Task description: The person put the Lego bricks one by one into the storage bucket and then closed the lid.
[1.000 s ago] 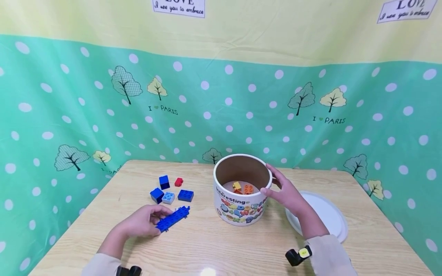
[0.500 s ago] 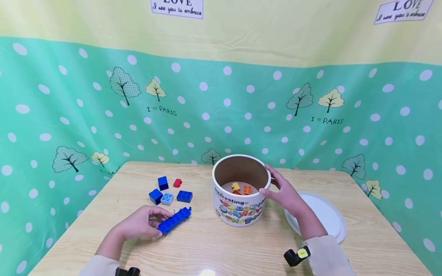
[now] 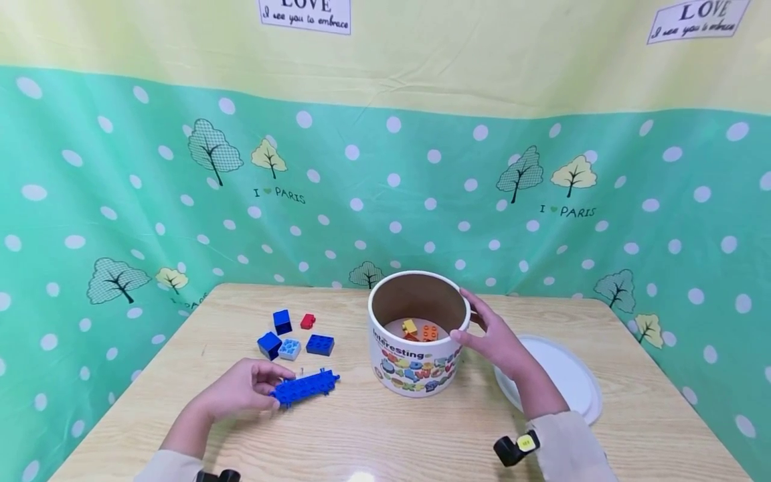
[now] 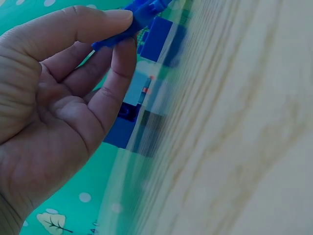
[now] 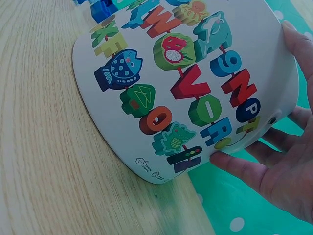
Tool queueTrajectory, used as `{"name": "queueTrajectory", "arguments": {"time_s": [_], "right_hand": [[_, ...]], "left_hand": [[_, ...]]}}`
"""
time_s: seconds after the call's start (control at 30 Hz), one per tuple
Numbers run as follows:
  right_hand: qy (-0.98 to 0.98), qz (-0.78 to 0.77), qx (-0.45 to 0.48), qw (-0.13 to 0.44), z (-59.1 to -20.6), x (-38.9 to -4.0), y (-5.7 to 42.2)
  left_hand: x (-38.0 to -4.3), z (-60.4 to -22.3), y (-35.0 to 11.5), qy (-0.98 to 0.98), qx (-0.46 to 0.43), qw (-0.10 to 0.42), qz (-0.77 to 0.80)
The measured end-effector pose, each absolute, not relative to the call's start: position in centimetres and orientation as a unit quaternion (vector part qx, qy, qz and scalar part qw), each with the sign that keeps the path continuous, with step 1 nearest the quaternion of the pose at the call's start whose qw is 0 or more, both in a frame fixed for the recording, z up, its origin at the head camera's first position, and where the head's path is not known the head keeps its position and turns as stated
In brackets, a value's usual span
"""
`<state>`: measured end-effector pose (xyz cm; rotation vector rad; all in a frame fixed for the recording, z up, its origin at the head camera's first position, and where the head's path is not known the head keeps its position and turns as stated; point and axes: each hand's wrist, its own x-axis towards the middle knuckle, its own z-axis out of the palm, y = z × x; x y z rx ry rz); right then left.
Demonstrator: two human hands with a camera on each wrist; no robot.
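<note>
My left hand (image 3: 241, 388) pinches one end of a long blue building block (image 3: 308, 388) with studs and small side pegs, held just above the table. In the left wrist view the thumb and fingertips meet on this block (image 4: 139, 18). On the right, my right hand (image 3: 495, 343) grips the side of a white round bucket (image 3: 415, 383) printed with colourful letters. Its thumb lies on the outer wall near the rim, and the other fingers reach around the far side. Inside the bucket are a yellow block (image 3: 409, 327) and an orange block (image 3: 430, 332).
Behind my left hand lie dark blue blocks (image 3: 320, 345), a light blue block (image 3: 290, 349) and a small red block (image 3: 308, 321). A white round lid (image 3: 566, 378) rests on the table, partly under my right forearm. A patterned curtain (image 3: 337, 234) hangs behind the table.
The long blue block has turned in my left hand's grip, from slanting up to the right to lying nearly level. My right hand stays on the bucket.
</note>
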<state>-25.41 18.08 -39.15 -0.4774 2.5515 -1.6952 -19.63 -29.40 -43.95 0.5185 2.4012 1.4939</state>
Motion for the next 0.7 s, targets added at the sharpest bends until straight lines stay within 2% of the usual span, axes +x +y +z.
{"name": "queueTrajectory", "arguments": {"time_s": [0.33,0.57,0.7], "right_hand": [[0.824,-0.545,-0.155,0.022,-39.2,-25.3,18.1],[0.825,-0.544,-0.153,0.021,-39.0,-25.4,18.0],[0.825,-0.543,-0.153,0.021,-38.9,-25.4,18.0]], "left_hand": [[-19.4,-43.6,-29.4,0.806,0.2,0.12,0.545],[-19.6,-42.7,-29.3,0.817,0.193,0.092,0.536],[-20.0,-41.9,-29.1,0.806,0.219,0.076,0.544]]}}
